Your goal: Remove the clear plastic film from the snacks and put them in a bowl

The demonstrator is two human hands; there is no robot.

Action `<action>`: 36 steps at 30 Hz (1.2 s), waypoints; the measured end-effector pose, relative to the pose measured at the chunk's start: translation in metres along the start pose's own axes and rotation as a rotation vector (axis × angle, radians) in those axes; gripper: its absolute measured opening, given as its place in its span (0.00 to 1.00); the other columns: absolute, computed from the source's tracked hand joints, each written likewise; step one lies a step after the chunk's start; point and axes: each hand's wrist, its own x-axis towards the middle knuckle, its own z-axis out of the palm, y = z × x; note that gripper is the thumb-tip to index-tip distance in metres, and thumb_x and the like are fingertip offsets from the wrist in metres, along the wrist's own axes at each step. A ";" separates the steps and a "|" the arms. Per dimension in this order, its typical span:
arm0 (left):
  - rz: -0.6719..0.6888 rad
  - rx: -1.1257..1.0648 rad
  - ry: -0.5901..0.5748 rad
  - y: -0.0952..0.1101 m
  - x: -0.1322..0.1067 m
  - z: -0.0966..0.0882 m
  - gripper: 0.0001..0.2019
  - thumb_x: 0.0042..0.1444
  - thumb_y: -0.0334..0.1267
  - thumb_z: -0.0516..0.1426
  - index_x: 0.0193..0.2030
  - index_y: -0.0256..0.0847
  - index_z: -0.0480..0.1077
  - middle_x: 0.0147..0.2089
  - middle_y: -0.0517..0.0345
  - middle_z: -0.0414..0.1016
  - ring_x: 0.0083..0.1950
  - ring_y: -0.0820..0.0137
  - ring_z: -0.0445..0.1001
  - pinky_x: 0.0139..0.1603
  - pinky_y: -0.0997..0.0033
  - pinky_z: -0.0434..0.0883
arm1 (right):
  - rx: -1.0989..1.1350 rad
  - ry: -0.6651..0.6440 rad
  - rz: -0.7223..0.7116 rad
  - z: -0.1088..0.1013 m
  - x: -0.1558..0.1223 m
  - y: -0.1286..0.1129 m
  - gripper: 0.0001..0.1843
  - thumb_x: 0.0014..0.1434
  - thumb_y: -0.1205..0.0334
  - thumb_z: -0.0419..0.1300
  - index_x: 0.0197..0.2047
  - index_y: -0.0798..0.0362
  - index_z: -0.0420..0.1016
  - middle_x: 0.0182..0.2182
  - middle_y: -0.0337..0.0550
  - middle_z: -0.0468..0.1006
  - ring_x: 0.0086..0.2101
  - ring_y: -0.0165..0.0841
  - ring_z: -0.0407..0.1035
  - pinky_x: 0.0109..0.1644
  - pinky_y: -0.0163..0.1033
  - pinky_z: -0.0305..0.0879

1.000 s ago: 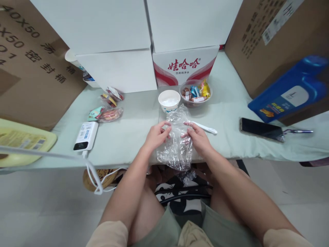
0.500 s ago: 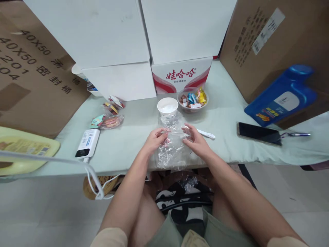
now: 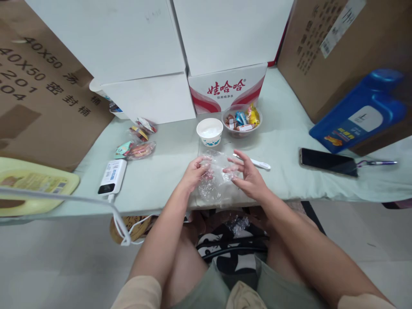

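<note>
My left hand (image 3: 194, 174) is closed, pinching the left side of a crumpled clear plastic bag (image 3: 210, 189) above the table's front edge. At the bag's right side, my right hand (image 3: 247, 177) has its fingers spread and curved, some of them against the thin plastic. Just beyond the bag stands a white paper cup (image 3: 212, 140) with a blue pattern; something pale is inside it. To the cup's right is a clear plastic bowl (image 3: 240, 135) of wrapped snacks. A white utensil-like stick (image 3: 261, 165) lies behind my right hand, partly hidden.
White cartons (image 3: 151, 96) and brown boxes (image 3: 41, 94) wall the back and sides. Left are packaged snacks (image 3: 141, 150), a power bank (image 3: 112, 177) with a cable and a yellow bottle (image 3: 35, 184). Right are a phone (image 3: 328, 162), a pen (image 3: 381, 163) and a blue bottle (image 3: 357, 116).
The plastic bag has drawn away from the paper cup toward me and bunched up. My right hand's fingers are spread wider. The view has shifted slightly.
</note>
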 end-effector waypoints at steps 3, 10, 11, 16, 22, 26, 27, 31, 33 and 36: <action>0.019 -0.003 0.057 0.002 0.001 0.000 0.22 0.39 0.40 0.69 0.43 0.40 0.72 0.24 0.66 0.73 0.22 0.76 0.69 0.24 0.77 0.65 | -0.323 -0.168 -0.082 -0.009 -0.005 0.003 0.18 0.58 0.69 0.57 0.45 0.41 0.81 0.52 0.44 0.81 0.66 0.48 0.61 0.68 0.65 0.52; 0.003 -0.047 0.060 0.004 0.000 -0.004 0.19 0.42 0.38 0.68 0.42 0.39 0.72 0.26 0.63 0.75 0.26 0.76 0.72 0.26 0.79 0.65 | -0.313 0.041 -0.033 -0.017 -0.002 0.013 0.09 0.57 0.65 0.57 0.34 0.46 0.79 0.57 0.46 0.75 0.62 0.47 0.64 0.68 0.61 0.55; 0.000 -0.054 0.039 0.004 0.000 -0.005 0.19 0.42 0.38 0.69 0.41 0.39 0.72 0.27 0.63 0.76 0.27 0.76 0.73 0.27 0.80 0.65 | -0.208 0.142 0.035 -0.016 0.001 0.014 0.08 0.59 0.59 0.57 0.38 0.45 0.77 0.56 0.47 0.76 0.60 0.45 0.67 0.66 0.58 0.59; -0.023 -0.070 -0.046 0.002 -0.003 -0.006 0.20 0.40 0.40 0.71 0.39 0.39 0.73 0.28 0.63 0.75 0.30 0.75 0.75 0.31 0.77 0.71 | 0.228 0.152 0.372 -0.012 0.012 0.015 0.25 0.59 0.40 0.55 0.55 0.44 0.64 0.59 0.49 0.74 0.58 0.43 0.70 0.60 0.52 0.68; 0.000 -0.052 -0.059 0.005 -0.006 -0.011 0.20 0.44 0.37 0.68 0.45 0.41 0.73 0.32 0.63 0.76 0.32 0.75 0.75 0.36 0.75 0.73 | -0.175 -0.006 0.258 -0.011 0.002 0.019 0.37 0.51 0.56 0.65 0.64 0.44 0.60 0.66 0.54 0.62 0.63 0.48 0.63 0.64 0.57 0.64; -0.047 -0.041 -0.095 0.004 -0.012 -0.014 0.24 0.45 0.35 0.65 0.52 0.42 0.70 0.36 0.60 0.78 0.39 0.72 0.78 0.42 0.73 0.73 | -0.588 -0.055 0.114 -0.005 -0.008 0.023 0.33 0.55 0.63 0.60 0.65 0.48 0.64 0.63 0.57 0.64 0.65 0.51 0.59 0.67 0.60 0.59; -0.049 -0.036 -0.103 0.003 -0.014 -0.013 0.24 0.47 0.37 0.64 0.53 0.42 0.70 0.38 0.59 0.78 0.41 0.71 0.78 0.44 0.72 0.73 | -0.638 -0.072 0.094 -0.002 -0.010 0.024 0.34 0.55 0.63 0.60 0.65 0.49 0.64 0.63 0.58 0.63 0.64 0.52 0.60 0.67 0.60 0.59; 0.052 0.111 -0.036 -0.004 -0.015 -0.004 0.26 0.48 0.39 0.67 0.54 0.42 0.68 0.43 0.58 0.78 0.43 0.71 0.77 0.45 0.72 0.72 | -0.758 -0.140 0.003 0.013 -0.016 0.022 0.32 0.55 0.60 0.64 0.63 0.49 0.67 0.66 0.60 0.58 0.65 0.57 0.57 0.67 0.64 0.58; 0.099 0.145 0.021 -0.005 -0.013 0.000 0.28 0.45 0.36 0.68 0.54 0.42 0.67 0.42 0.59 0.78 0.40 0.72 0.77 0.43 0.72 0.71 | -0.762 -0.170 -0.034 0.019 -0.018 0.020 0.29 0.57 0.60 0.63 0.62 0.48 0.69 0.68 0.58 0.56 0.67 0.57 0.53 0.68 0.65 0.55; 0.105 0.011 0.041 -0.003 -0.012 0.000 0.30 0.43 0.37 0.69 0.54 0.44 0.65 0.42 0.59 0.78 0.37 0.71 0.78 0.39 0.72 0.72 | -0.596 -0.087 -0.022 0.019 -0.017 0.019 0.32 0.57 0.57 0.64 0.64 0.46 0.66 0.70 0.56 0.54 0.69 0.54 0.50 0.69 0.64 0.55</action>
